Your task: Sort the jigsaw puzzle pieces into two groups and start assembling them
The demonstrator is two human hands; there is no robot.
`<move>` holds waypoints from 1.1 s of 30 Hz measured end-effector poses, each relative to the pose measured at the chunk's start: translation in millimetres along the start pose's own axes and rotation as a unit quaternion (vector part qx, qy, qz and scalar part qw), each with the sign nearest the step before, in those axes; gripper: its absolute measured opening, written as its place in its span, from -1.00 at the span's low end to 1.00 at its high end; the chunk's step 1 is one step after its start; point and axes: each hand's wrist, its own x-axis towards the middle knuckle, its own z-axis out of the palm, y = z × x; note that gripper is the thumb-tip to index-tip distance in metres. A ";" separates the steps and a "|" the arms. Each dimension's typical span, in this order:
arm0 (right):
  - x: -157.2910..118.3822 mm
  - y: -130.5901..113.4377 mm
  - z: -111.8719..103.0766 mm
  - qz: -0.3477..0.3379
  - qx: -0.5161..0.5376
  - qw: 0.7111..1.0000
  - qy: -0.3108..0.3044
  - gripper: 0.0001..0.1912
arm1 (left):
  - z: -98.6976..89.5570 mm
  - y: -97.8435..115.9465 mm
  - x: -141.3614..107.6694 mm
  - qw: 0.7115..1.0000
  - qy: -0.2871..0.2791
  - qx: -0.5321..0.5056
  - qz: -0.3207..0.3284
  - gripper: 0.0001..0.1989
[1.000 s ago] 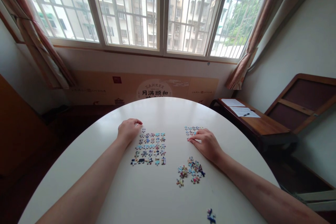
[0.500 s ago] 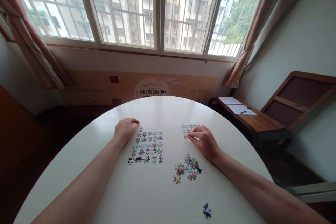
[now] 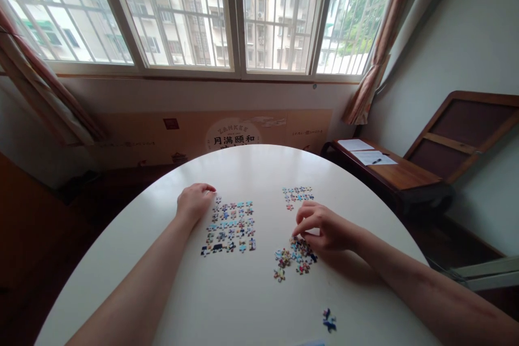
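My left hand [image 3: 194, 201] rests on the white round table [image 3: 239, 303], its loosely bent fingers empty beside the top left corner of several rows of jigsaw pieces [image 3: 231, 225]. Over the top edge of a loose heap of jigsaw pieces [image 3: 302, 257] hovers my right hand [image 3: 322, 224]. Its index finger points down at the heap and the thumb is apart from it, with no piece visible between them. Beyond that hand lies a smaller set of rows of pieces [image 3: 298, 193], with a single reddish piece [image 3: 289, 207] below them at the left.
A few dark blue pieces [image 3: 329, 320] lie near the table's front, close to a light blue object [image 3: 310, 343] at the frame edge. On the right, a wooden bench [image 3: 399, 173] holds papers [image 3: 373, 158] and a pen. A printed cardboard panel [image 3: 182, 130] stands under the window.
My right hand has left the reddish piece, which stays on the table, and has come nearer to the heap, its fingers parting. My left hand stays put. The view has shifted slightly.
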 end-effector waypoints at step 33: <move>-12.0 31.3 -7.9 0.167 -0.194 0.964 0.073 -0.92 | 0.3 -2.5 0.1 0.999 0.016 0.015 0.024 -0.70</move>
